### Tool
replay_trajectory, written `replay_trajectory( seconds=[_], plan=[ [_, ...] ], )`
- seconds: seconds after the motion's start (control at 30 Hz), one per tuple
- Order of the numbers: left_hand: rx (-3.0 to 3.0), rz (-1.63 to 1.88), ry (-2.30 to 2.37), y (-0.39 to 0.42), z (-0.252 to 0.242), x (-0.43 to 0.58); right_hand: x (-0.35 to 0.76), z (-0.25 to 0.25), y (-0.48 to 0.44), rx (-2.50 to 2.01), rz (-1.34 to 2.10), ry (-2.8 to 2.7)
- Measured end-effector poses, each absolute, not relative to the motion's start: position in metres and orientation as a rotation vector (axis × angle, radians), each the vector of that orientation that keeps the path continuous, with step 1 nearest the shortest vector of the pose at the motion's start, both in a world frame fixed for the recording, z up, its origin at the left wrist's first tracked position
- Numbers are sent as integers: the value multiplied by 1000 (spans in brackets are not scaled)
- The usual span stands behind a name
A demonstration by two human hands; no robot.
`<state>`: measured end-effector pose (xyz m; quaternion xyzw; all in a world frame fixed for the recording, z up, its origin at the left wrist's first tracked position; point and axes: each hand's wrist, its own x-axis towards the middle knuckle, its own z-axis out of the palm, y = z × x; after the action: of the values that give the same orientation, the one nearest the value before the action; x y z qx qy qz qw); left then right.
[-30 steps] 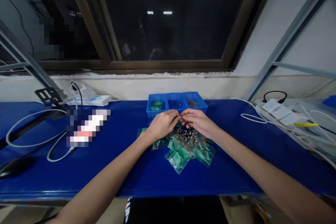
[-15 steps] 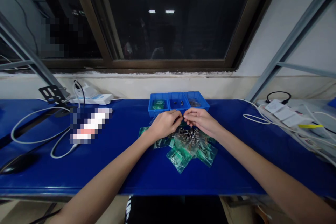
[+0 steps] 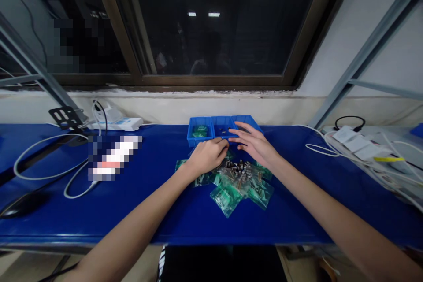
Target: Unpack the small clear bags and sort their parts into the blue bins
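My left hand [image 3: 207, 155] is curled closed in a pinch above a heap of small clear green bags [image 3: 236, 185] with little metal parts spilled on them. What the fingers hold is too small to make out. My right hand [image 3: 254, 142] has its fingers spread and reaches toward the row of three blue bins [image 3: 211, 122] just behind the heap. The left bin holds green bags [image 3: 199, 131]. The middle bin has a few small dark parts [image 3: 225, 131].
The work lies on a blue mat [image 3: 185, 220] on a bench under a dark window. White cables [image 3: 42, 163] and a white power strip [image 3: 122, 123] sit at the left. More cables and white adapters [image 3: 355, 143] lie at the right, beside a slanted metal frame post [image 3: 360, 57].
The two hands were pinched together over the heap; now my right hand has opened and moved up toward the bins, while my left hand stays closed in place.
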<state>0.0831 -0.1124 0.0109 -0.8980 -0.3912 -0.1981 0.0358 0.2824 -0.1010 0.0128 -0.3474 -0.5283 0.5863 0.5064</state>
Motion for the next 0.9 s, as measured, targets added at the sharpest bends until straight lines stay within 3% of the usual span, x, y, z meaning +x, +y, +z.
replay_trajectory(
  seconds=[0.17,0.37,0.9],
  plan=[
    [-2725,-500,-1241,-109,8,82,291,10,-101,-1144,1214,-1531],
    [-2730,-463,-1257,-104,3,80,287,1,-103,-1265,567,-2078],
    [-2815,-484,-1266,-101,-1,80,289,-10,-103,-1366,585,-2141]
  ],
)
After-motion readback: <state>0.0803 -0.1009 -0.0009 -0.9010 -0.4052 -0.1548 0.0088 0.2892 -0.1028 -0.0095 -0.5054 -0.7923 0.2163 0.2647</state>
